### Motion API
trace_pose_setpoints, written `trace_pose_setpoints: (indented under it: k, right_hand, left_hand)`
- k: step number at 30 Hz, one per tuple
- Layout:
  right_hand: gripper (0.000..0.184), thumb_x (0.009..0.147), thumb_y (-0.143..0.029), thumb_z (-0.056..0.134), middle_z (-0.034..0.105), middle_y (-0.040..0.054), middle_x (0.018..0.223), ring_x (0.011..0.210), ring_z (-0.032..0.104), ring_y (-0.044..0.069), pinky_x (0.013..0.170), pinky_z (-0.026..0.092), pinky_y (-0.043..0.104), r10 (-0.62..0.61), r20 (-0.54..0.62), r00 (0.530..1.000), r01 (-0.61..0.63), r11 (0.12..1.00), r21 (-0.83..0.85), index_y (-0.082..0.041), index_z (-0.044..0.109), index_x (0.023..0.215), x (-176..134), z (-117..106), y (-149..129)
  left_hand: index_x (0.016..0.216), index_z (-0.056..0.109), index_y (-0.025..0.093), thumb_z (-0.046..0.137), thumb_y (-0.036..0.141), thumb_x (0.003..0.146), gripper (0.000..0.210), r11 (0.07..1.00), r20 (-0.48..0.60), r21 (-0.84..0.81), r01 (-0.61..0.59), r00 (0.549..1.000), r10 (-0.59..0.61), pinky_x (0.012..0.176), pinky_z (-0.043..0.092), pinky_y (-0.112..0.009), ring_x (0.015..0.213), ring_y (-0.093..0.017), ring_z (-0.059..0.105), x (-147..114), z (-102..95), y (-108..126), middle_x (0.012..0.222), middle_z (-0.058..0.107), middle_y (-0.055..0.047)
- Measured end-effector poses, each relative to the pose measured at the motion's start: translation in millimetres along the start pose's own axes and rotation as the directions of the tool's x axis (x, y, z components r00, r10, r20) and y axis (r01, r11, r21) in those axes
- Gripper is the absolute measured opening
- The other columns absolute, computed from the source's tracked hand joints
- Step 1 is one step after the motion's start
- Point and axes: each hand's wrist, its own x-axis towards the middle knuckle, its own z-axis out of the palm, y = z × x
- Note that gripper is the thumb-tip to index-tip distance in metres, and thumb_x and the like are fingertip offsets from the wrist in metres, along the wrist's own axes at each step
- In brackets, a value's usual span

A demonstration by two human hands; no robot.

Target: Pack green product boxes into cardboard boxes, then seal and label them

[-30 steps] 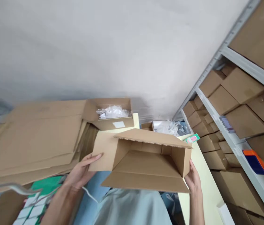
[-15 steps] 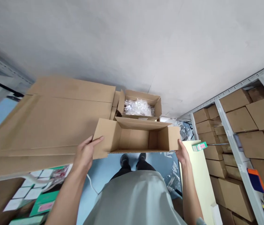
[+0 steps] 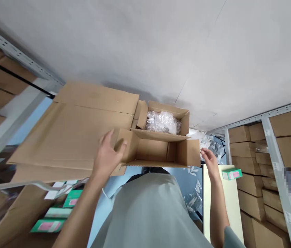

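An open, long cardboard box (image 3: 152, 150) sits in front of me with its end flaps spread outward and nothing visible inside. Over its left flap is my left hand (image 3: 109, 155), thumb and fingers apart, slightly blurred; whether it touches the flap I cannot tell. My right hand (image 3: 211, 162) is just off the right flap, fingers loosely bent and parted, with nothing in it. Right behind this box stands another open carton (image 3: 168, 105), with clear plastic wrap (image 3: 163, 122) inside. Flattened cardboard sheets (image 3: 83, 127) lie stacked at the left.
A green and pink small box (image 3: 232, 174) rests on a pale yellow surface (image 3: 223, 203) at the right. Racks with cardboard boxes (image 3: 248, 172) line the right side. Green and white packages (image 3: 49, 225) lie in a large carton at lower left. A wall rises behind.
Both hands have let go of the long box's end flaps. My left hand has opened over the left flap, and the right has moved off to the right. The view has shifted.
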Motion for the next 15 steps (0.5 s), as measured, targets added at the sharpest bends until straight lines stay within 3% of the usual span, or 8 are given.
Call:
trace_pose_setpoints:
  k: [4,7,9,11,13,15]
  right_hand:
    - [0.052,0.088,-0.066,0.084,0.083,0.0160,0.125,0.117,0.076,0.031,0.103,0.062,0.046,-0.224,0.024,0.974,0.225,0.960,-0.165,-0.020,0.082,0.113,33,13,-51]
    - [0.045,0.099,-0.063,0.076,0.083,0.0137,0.124,0.115,0.077,0.028,0.102,0.063,0.043,-0.356,0.188,0.915,0.393,0.892,-0.223,-0.022,0.081,0.115,53,47,-99]
    - [0.041,0.105,-0.059,0.071,0.083,0.0119,0.123,0.113,0.078,0.026,0.103,0.063,0.041,-0.406,0.350,0.844,0.500,0.833,-0.239,-0.022,0.080,0.120,65,79,-128]
    - [0.038,0.109,-0.053,0.068,0.082,0.0101,0.124,0.111,0.079,0.025,0.105,0.062,0.040,-0.402,0.541,0.739,0.597,0.762,-0.250,-0.022,0.079,0.126,78,118,-147]
    - [0.032,0.110,-0.046,0.068,0.081,0.0079,0.125,0.107,0.080,0.023,0.106,0.062,0.041,-0.347,0.697,0.628,0.686,0.670,-0.284,-0.020,0.078,0.127,96,164,-155]
    - [0.029,0.107,-0.039,0.075,0.081,0.0066,0.127,0.101,0.082,0.021,0.107,0.063,0.043,-0.286,0.782,0.553,0.761,0.556,-0.335,-0.019,0.078,0.128,118,215,-150]
  left_hand:
    - [0.154,0.064,0.025,0.063,0.046,0.098,0.060,0.973,0.053,0.041,-0.227,0.973,0.225,0.133,0.042,-0.050,0.150,-0.036,0.058,21,7.5,52,0.155,0.067,-0.012]
    - [0.152,0.066,0.025,0.057,0.045,0.103,0.054,0.952,0.133,0.024,-0.305,0.945,0.299,0.131,0.044,-0.047,0.149,-0.034,0.059,34,23.6,70,0.153,0.069,-0.011]
    - [0.152,0.067,0.023,0.055,0.044,0.104,0.053,0.950,0.164,0.016,-0.310,0.939,0.304,0.130,0.044,-0.047,0.150,-0.034,0.058,40,34.8,70,0.153,0.069,-0.011]
    - [0.152,0.067,0.022,0.055,0.042,0.104,0.053,0.953,0.175,0.006,-0.302,0.939,0.297,0.130,0.043,-0.047,0.150,-0.034,0.058,45,44.3,66,0.153,0.069,-0.012]
    - [0.152,0.067,0.020,0.056,0.040,0.103,0.053,0.954,0.174,-0.002,-0.301,0.939,0.297,0.130,0.043,-0.048,0.148,-0.035,0.059,48,51.9,62,0.152,0.069,-0.014]
    - [0.151,0.067,0.019,0.055,0.038,0.104,0.052,0.951,0.163,0.001,-0.309,0.938,0.304,0.132,0.041,-0.050,0.147,-0.036,0.060,50,57.7,59,0.151,0.070,-0.015]
